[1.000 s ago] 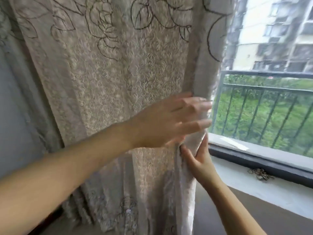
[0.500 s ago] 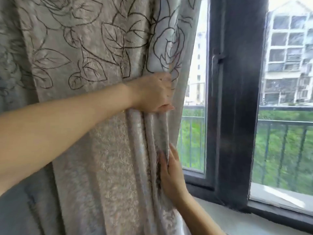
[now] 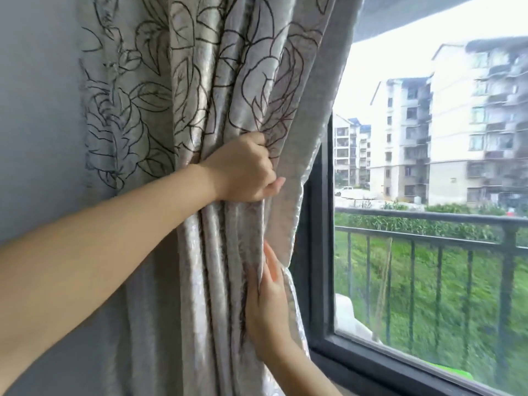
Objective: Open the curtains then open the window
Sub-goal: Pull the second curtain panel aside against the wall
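Note:
A beige curtain point(image 3: 200, 90) with dark outlined flowers and leaves hangs bunched in folds against the grey wall on the left. My left hand point(image 3: 243, 170) is clenched around a gathered bundle of its folds near the free edge. Lower down, my right hand point(image 3: 267, 307) lies with fingers pointing up along the same edge, pinching a fold. To the right the window point(image 3: 428, 252) stands uncovered, with a dark frame point(image 3: 321, 281) and shut glass. No handle shows in this view.
The grey wall point(image 3: 37, 110) fills the left side. Beyond the glass there is a dark metal balcony railing point(image 3: 428, 218), green grass, and pale apartment blocks point(image 3: 457, 124). The window's lower frame rail point(image 3: 400, 367) runs along the bottom right.
The curtain has been pulled further left and bunched tighter against the wall, uncovering more glass. My left hand has closed into a firmer fist; the view has swung up and right.

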`<state>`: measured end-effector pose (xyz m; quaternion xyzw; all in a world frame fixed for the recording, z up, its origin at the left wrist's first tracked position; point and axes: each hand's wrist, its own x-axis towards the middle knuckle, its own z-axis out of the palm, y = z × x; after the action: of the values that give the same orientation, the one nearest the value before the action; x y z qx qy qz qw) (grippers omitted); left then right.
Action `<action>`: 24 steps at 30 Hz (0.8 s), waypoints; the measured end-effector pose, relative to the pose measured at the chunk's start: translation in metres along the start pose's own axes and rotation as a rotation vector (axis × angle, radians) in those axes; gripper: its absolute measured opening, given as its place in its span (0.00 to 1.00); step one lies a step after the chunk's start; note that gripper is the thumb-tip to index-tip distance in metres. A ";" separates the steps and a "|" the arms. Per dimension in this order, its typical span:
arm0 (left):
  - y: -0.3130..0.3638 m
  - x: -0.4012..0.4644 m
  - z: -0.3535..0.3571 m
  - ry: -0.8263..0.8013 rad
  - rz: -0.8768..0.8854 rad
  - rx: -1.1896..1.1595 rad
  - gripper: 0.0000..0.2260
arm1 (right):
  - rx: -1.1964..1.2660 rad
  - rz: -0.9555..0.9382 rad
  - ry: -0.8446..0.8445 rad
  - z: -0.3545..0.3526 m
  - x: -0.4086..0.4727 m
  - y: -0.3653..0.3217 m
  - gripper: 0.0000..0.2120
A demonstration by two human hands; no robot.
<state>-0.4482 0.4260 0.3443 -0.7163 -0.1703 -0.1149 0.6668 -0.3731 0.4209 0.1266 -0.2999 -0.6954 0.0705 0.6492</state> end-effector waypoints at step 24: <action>-0.189 -0.345 0.258 -0.567 -0.373 -0.042 0.25 | 0.079 0.019 -0.178 0.453 0.138 0.064 0.21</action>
<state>-0.8549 0.6612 0.3604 -0.6899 -0.4747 -0.0346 0.5454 -0.7770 0.6746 0.1476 -0.2735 -0.7440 0.1303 0.5956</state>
